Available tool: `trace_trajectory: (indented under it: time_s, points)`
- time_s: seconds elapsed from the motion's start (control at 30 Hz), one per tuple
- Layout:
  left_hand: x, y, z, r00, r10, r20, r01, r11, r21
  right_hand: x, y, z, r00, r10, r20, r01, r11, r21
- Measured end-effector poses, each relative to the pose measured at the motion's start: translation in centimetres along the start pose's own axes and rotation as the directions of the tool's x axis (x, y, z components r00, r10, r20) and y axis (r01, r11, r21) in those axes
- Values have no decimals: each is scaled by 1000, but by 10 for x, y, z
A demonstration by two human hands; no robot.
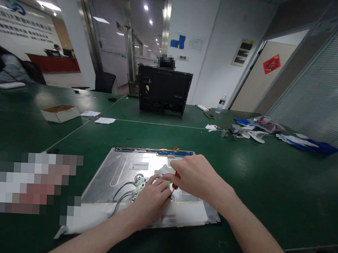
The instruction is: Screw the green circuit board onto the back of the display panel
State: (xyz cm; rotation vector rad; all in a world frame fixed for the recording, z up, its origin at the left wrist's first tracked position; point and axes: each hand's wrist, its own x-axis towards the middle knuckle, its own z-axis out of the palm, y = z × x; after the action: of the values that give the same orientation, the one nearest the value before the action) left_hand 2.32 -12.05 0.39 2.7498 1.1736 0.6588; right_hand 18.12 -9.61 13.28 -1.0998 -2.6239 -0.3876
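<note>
A flat display panel (103,183) lies metal back up on the green table, with a small green circuit board (140,185) and grey cables near its middle. My right hand (196,175) is closed around the red and black handle of a screwdriver (175,182), whose shaft points down at the board's right end. Over the board, my left hand (155,197) has its fingers bent and close together, the fingertips beside the screwdriver's tip. Whatever lies under those fingers is hidden. A blue circuit strip (139,151) runs along the panel's far edge.
Farther back stands a black monitor housing (165,90). An open box (60,113) and papers (104,120) are at left, near a blurred-out patch (38,184). On the right are a bottle (221,104), a bag (267,124), and blue and white gloves (306,142).
</note>
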Motion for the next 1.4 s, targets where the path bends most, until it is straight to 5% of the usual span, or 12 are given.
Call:
trace_trajectory:
  time_s: [0.4, 0.77, 1.03, 1.4]
  points:
    - [0, -4, 5, 999, 20, 33, -21, 999, 36, -18, 12, -21, 947, -209, 244, 160, 965, 209]
    - [0, 1, 0, 1000, -9, -3, 9, 1000, -24, -5, -2, -30, 922, 14, 386, -24, 1000, 20]
    - [0, -1, 0, 1000, -2, 29, 2, 1000, 1, 3, -14, -21, 920, 180, 350, -162, 984, -79]
    - [-1, -2, -1, 1000, 8, 30, -8, 1000, 2, 5, -4, -31, 899, -51, 434, 25, 997, 67]
